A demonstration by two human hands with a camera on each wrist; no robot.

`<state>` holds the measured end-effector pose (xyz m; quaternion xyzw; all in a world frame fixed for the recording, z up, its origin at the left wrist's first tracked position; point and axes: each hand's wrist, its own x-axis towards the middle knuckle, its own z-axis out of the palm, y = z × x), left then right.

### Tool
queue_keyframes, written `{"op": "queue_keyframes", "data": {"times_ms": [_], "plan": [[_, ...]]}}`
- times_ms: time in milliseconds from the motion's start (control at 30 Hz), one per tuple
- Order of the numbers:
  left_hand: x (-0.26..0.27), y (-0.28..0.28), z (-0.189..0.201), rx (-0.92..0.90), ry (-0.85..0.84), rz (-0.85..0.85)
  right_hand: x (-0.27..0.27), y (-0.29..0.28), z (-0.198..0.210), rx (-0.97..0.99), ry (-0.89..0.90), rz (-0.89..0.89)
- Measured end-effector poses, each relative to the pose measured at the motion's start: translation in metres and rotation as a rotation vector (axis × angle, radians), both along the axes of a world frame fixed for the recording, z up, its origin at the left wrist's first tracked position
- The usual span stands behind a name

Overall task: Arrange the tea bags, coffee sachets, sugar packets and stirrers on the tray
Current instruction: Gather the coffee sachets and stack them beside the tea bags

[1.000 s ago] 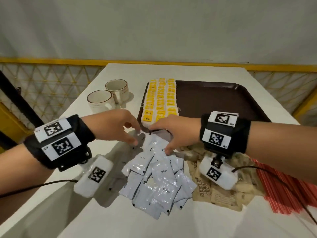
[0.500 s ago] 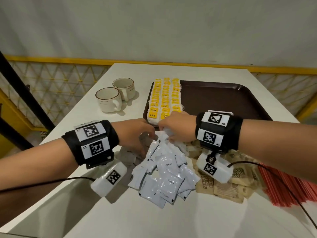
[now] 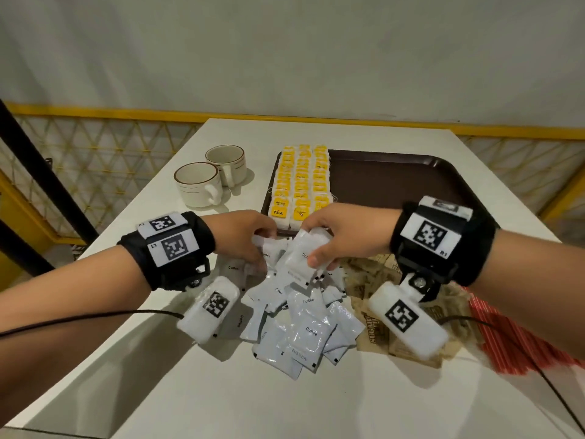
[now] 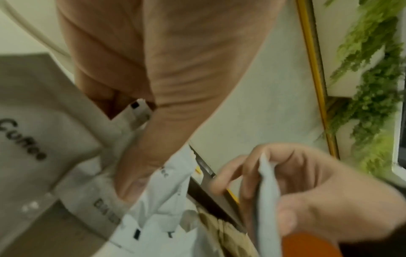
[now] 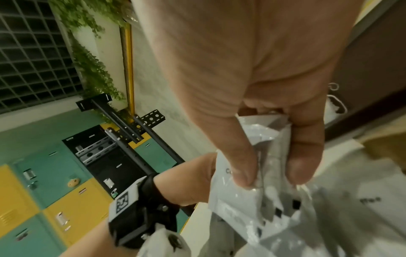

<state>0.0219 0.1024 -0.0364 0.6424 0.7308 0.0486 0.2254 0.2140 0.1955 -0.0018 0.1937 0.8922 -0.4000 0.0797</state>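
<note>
A loose pile of white coffee sachets (image 3: pixel 304 324) lies on the table in front of the dark brown tray (image 3: pixel 399 182). My right hand (image 3: pixel 311 250) pinches a small stack of coffee sachets (image 5: pixel 261 189) between thumb and fingers, lifted just above the pile's far end. Beside it, my left hand (image 3: pixel 264 248) curls on sachets there, and a sachet corner (image 4: pixel 137 111) pokes out between its fingers. Yellow tea bags (image 3: pixel 300 182) fill neat rows along the tray's left side. Brown sugar packets (image 3: pixel 373 331) and red stirrers (image 3: pixel 509 346) lie at the right.
Two white cups (image 3: pixel 202 188) stand left of the tray. The tray's right part is bare. A yellow railing with mesh runs behind the white table (image 3: pixel 221 400), whose left edge is close to my left forearm.
Both hands have closed in on the pile's far end. My right hand gathered sachets and raised them slightly; my left hand moved right and curled onto sachets.
</note>
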Motion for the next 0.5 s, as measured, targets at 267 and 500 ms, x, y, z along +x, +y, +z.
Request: {"op": "queue_keyframes", "data": {"times_ms": [267, 500], "plan": [[0.015, 0.006, 0.026, 0.292, -0.731, 0.206, 0.008, 0.005, -0.008, -0.431, 0.44, -0.238], [0.064, 0.031, 0.02, 0.314, -1.011, 0.224, 0.034, 0.015, -0.013, -0.568, 0.623, -0.424]]}}
